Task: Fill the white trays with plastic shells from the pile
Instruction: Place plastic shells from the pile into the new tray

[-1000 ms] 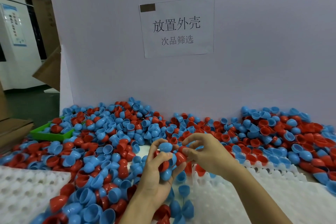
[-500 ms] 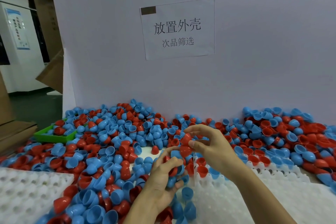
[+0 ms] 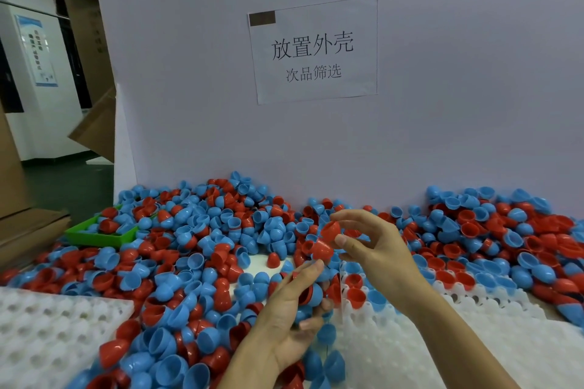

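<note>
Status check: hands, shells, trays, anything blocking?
Right hand pinches a red shell. Left hand holds several shells. Right tray has a few filled; loose shells overlap its far edge.

table [image 3: 278, 257] | shell pile [image 3: 196, 249] | white trays [image 3: 442, 335] | green bin [image 3: 94, 238]

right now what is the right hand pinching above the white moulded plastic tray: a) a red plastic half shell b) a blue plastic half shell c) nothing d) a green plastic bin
a: the right hand pinches a red plastic half shell between thumb and fingers, above the white moulded plastic tray.
</note>
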`<state>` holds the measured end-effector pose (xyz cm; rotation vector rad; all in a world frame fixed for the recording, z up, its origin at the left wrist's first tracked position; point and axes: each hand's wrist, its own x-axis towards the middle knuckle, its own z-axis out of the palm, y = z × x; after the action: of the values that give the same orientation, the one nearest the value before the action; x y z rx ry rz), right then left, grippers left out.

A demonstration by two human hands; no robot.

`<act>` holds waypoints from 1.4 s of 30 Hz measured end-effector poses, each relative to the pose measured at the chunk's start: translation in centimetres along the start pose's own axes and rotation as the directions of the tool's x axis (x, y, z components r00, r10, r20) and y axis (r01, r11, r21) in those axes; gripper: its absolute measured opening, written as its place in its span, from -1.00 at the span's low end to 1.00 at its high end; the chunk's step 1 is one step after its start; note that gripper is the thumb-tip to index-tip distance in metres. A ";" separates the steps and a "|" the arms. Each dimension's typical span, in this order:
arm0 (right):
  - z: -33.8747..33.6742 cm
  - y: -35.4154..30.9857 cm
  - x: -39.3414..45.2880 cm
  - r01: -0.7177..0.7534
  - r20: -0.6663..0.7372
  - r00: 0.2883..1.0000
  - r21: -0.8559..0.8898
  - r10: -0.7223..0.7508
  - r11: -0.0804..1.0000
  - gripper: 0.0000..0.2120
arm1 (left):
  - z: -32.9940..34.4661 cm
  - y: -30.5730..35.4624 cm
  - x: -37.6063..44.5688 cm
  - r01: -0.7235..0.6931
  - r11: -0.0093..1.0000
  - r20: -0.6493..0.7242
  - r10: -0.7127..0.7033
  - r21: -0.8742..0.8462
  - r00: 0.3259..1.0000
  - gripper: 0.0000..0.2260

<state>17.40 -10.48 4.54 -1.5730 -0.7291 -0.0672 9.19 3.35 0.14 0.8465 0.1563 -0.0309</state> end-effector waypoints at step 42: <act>-0.4 -0.5 0.1 0.159 0.269 0.963 -0.660 0.033 0.734 -0.64 | -0.1 -0.5 0.6 -0.234 0.924 -0.188 0.299 0.301 0.936 -0.57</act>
<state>17.37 -10.82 5.07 -2.2947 -1.0450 -0.1963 9.71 3.06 -0.39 1.1434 0.2576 0.3126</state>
